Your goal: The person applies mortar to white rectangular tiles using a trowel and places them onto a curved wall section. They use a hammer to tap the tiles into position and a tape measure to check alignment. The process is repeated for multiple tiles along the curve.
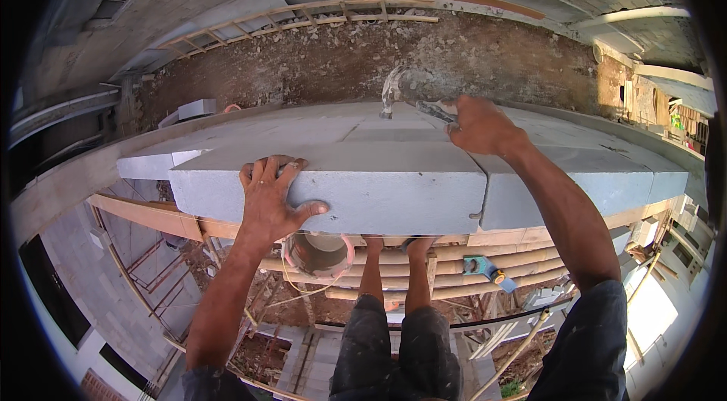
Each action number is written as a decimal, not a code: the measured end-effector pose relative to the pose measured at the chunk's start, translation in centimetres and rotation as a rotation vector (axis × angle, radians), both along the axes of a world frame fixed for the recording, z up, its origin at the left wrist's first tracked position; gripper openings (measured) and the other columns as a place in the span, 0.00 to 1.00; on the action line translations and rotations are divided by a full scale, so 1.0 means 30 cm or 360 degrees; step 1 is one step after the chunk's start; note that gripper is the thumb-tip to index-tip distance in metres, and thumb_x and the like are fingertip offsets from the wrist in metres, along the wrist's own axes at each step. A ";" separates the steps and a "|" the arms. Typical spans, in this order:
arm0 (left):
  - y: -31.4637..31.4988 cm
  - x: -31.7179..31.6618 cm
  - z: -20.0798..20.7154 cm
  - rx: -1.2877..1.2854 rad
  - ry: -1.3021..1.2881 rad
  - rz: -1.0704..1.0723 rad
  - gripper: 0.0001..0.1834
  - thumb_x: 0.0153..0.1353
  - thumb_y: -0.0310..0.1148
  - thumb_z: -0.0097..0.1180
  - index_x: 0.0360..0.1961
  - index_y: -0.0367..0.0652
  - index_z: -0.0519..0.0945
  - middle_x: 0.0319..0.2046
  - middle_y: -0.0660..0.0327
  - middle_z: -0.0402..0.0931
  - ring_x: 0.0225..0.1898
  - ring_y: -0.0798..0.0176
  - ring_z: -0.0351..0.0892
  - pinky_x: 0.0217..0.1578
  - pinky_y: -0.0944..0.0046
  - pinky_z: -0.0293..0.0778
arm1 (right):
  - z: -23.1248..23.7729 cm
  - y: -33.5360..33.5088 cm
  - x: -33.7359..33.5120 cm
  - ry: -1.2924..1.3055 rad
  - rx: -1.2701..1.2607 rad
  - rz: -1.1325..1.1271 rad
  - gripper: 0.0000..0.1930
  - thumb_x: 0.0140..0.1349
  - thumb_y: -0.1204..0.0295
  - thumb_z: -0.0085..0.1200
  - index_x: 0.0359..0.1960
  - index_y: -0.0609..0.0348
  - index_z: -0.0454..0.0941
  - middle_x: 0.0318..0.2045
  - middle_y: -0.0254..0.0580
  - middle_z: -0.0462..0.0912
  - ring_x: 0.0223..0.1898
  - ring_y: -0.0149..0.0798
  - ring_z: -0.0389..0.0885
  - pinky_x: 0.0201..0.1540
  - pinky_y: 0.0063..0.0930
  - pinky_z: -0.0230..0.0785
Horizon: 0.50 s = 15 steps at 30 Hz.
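A long pale grey block lies along the top of the wall in front of me. My left hand rests spread on its near edge, fingers over the top and thumb against the front face. Above the wall my right hand is closed round the handle of what looks like a trowel, smeared with wet mortar. Its blade is partly lost against the ground behind. To the right, another block meets the first at a narrow joint. A smaller block adjoins on the left.
Below the wall, a bucket with grey mortar stands by my feet on bamboo scaffold poles. A teal tool with a yellow round part lies on the poles. Beyond the wall, a bamboo ladder lies along rubble-strewn ground.
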<state>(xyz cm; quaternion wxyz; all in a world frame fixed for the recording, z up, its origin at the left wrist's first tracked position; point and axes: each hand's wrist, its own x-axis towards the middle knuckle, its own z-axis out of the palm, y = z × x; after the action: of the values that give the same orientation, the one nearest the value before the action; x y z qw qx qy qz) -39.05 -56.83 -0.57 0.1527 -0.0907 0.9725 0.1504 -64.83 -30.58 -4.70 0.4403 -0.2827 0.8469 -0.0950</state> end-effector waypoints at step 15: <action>-0.054 0.020 0.044 -0.0131 -0.0331 -0.0697 0.70 0.31 0.65 0.73 0.72 0.42 0.52 0.63 0.45 0.54 0.66 0.38 0.51 0.66 0.31 0.43 | 0.028 -0.331 0.132 -0.0145 -0.0101 -0.0035 0.19 0.54 0.73 0.53 0.48 0.66 0.78 0.40 0.62 0.82 0.45 0.55 0.82 0.52 0.43 0.73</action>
<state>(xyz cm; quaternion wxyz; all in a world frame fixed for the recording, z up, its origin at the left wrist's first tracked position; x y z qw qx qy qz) -38.43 -58.46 0.76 0.2771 0.1013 0.9534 0.0638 -60.86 -40.50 -3.86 0.4681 -0.2826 0.8256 -0.1394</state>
